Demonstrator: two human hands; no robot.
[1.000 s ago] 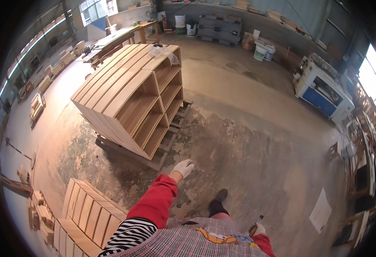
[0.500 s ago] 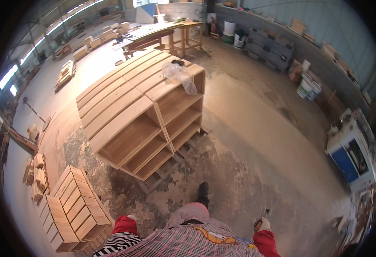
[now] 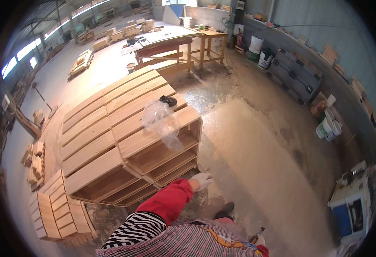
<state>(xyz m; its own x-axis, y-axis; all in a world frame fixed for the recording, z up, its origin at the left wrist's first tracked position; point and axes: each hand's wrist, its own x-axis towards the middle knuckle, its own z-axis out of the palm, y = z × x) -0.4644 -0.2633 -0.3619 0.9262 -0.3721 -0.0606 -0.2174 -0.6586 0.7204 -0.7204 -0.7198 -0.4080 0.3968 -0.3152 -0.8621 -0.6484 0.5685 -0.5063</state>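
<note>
My left hand (image 3: 203,181) wears a white glove and reaches forward in a red sleeve. Its fingers look stretched out and hold nothing; it hangs close to the front corner of a block of wooden cabinets (image 3: 132,145). Low at my right side, my right hand (image 3: 260,240) is closed on a small hand tool (image 3: 257,235) with a dark, flat-looking end; its exact kind is too small to tell. On the cabinets' slatted top lies a crumpled clear plastic bag (image 3: 160,122), with a small black object (image 3: 168,100) beside it.
A lower stack of wooden cabinets (image 3: 57,210) stands at my left. Beyond the large block are a workbench (image 3: 166,40) and a wooden table (image 3: 211,36). Buckets (image 3: 325,128), a grey pallet (image 3: 295,75) and a white-and-blue machine (image 3: 352,205) line the right side.
I have stepped nearer the cabinets, which now lie further left and lower in view. My left arm has swung up and forward from my side. My right hand keeps the tool low.
</note>
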